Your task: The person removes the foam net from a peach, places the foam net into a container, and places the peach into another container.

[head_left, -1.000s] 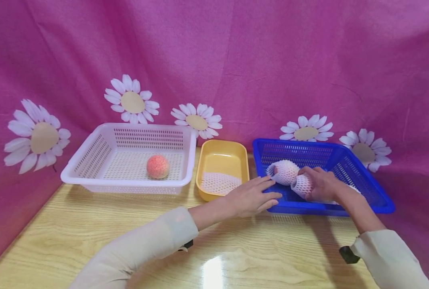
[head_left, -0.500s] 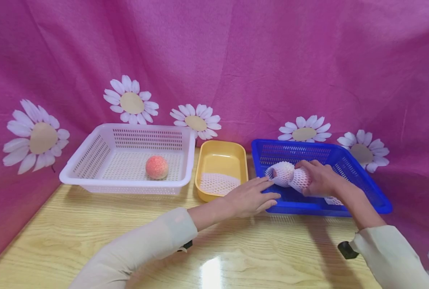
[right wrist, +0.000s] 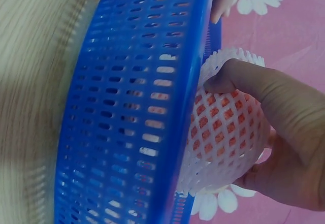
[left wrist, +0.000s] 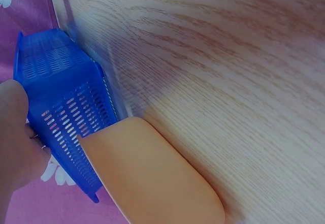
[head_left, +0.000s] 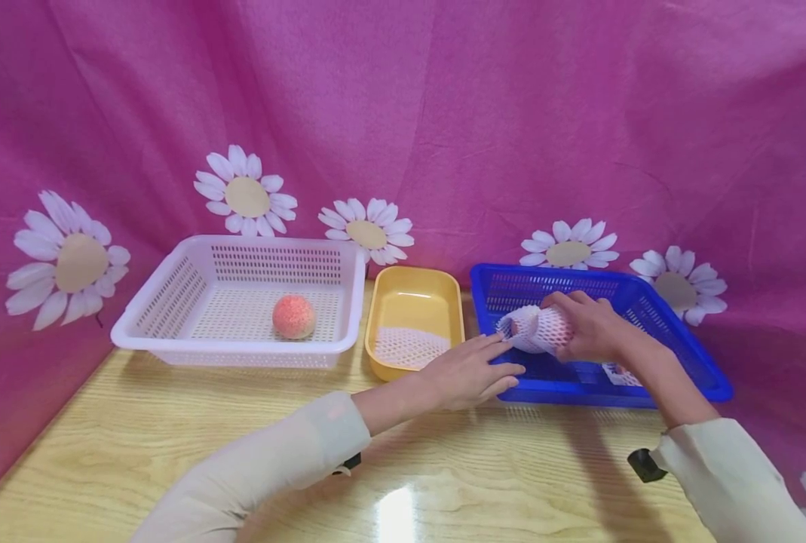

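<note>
My right hand [head_left: 593, 329] grips a peach in a white foam net [head_left: 553, 332] inside the blue basket [head_left: 552, 391]. In the right wrist view, orange-pink skin shows through the mesh of this netted peach [right wrist: 226, 125], between thumb and fingers. Just left of it, partly overlapped in the head view, lies a second netted peach [head_left: 523, 323]. More white netting [head_left: 621, 375] shows under my right wrist. My left hand [head_left: 469, 373] reaches over the blue basket's left front corner, fingers fairly straight. The left wrist view has this left hand [left wrist: 18, 137] at the basket rim.
A bare peach [head_left: 294, 317] sits in the white basket [head_left: 240, 344] at left. Between the baskets stands a yellow tray [head_left: 416, 275] holding a flat foam net [head_left: 409, 347]. Behind them hangs a pink flowered cloth [head_left: 403, 113]; the table [head_left: 307, 483] is wood-grained.
My right hand has shifted left and slightly up with the netted peach, which now overlaps the other one more. The netting under my right wrist is more exposed. My left hand has barely moved.
</note>
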Tool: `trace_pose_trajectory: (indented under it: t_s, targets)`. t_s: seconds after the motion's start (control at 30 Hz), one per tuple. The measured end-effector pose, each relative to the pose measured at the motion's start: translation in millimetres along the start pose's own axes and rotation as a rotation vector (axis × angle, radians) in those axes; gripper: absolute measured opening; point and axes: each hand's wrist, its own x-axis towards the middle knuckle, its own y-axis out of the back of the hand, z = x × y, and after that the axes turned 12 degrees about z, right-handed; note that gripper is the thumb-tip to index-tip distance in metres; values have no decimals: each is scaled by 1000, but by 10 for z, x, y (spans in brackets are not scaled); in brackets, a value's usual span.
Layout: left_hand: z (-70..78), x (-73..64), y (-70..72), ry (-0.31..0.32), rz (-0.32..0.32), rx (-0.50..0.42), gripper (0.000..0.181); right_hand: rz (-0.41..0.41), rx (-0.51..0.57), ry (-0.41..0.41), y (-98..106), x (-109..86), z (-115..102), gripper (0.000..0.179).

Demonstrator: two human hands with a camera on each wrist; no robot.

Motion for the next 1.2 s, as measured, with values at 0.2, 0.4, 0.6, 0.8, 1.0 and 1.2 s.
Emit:
trace_pose_trajectory:
  t_s: [0.2,0.4,0.6,0.8,1.0,1.2]
  targets:
    - [-3,5,-4,-2,2,-10,45,-2,14,-4,48,26,-93,68]
    - [-19,-2,-13,-8,6,-14,45,4,31,-2,53,55,-167,68]
    - [-53,-21,17,-12,44,-25,45,23,36,29,20,97,-200,67]
    - [-139,-82,82,27,105,-61,44,31,33,49,13,130,-262,67]
    - [-252,-175,129,50,231,-92,43,54,61,84,23,162,-358,66]
    - [-324,-252,183,83,296,-97,43,68,68,103,2,200,-419,66]
